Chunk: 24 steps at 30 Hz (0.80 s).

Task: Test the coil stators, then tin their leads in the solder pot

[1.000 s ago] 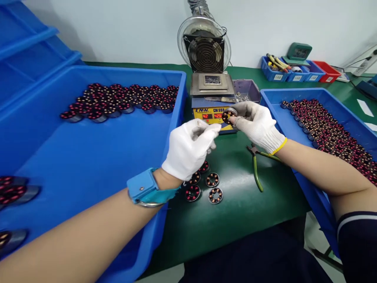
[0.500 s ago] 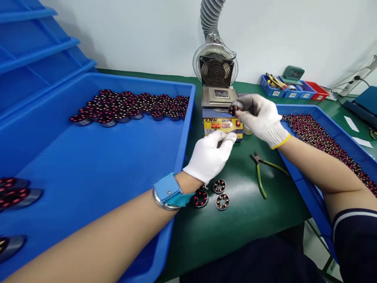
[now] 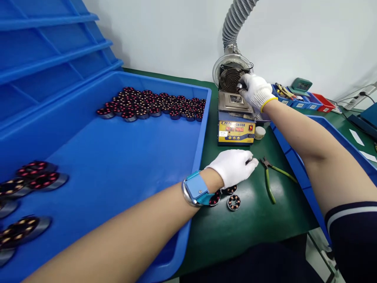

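Note:
My right hand (image 3: 255,91), in a white glove with a yellow cuff edge, is closed on a motor stator (image 3: 240,86), a dark ring. It holds the stator above the solder pot (image 3: 235,100), in front of the round fan grille. My left hand (image 3: 234,167), gloved and wearing a blue wrist strap (image 3: 196,188), hovers over the green mat below the pot. Its fingers are curled together; what they hold, if anything, cannot be made out. Beneath that hand and wrist lie several stators, one with copper windings (image 3: 233,202) fully visible, others partly hidden.
Green-handled side cutters (image 3: 269,181) lie right of my left hand. A large blue tray (image 3: 203,129) with many stators fills the left; another blue tray (image 3: 297,171) is under my right arm. A small white round container (image 3: 259,133) stands beside the pot. Small bins (image 3: 323,103) line the back.
My right hand has moved up and back with the stator, from the pot's front to above it. My left hand has come down and away from the pot's display. The view has shifted left.

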### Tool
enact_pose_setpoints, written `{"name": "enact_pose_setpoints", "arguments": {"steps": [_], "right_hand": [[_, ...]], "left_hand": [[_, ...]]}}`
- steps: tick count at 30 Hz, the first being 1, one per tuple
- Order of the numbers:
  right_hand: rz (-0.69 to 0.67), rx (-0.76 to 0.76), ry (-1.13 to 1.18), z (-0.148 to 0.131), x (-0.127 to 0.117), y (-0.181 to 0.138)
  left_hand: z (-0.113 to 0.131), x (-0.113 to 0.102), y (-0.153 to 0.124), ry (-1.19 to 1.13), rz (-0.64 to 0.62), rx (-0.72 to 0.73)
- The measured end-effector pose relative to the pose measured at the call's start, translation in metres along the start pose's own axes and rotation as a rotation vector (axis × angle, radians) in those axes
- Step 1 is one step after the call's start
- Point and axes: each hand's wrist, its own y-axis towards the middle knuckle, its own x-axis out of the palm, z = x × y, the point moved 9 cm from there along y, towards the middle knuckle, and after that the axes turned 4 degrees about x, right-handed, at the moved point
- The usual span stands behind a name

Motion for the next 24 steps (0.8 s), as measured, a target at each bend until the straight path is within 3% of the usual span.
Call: {"name": "enact_pose_setpoints", "arguments": {"steps": [6,16,20,24], "right_hand": [[-0.033,-0.041,-0.069,-0.002,0.015,0.001],[-0.063,-0.023,-0.092,-0.004,0.015,0.001],[0.020,0.005,0.037,-0.008,-0.009,-0.004],[0.061,0.068,0.283,-0.011,-0.032,-0.031]], "left_hand": [[0.003,0.004,-0.001,0.009,-0.045,0.042],[0.003,0.003,-0.002,-0.006,-0.050,0.019],[-0.010,-0.007,0.001,-0.229,0.101,-0.083],[-0.033,-0.020,0.004,-0.640,0.399,-0.177]]}}
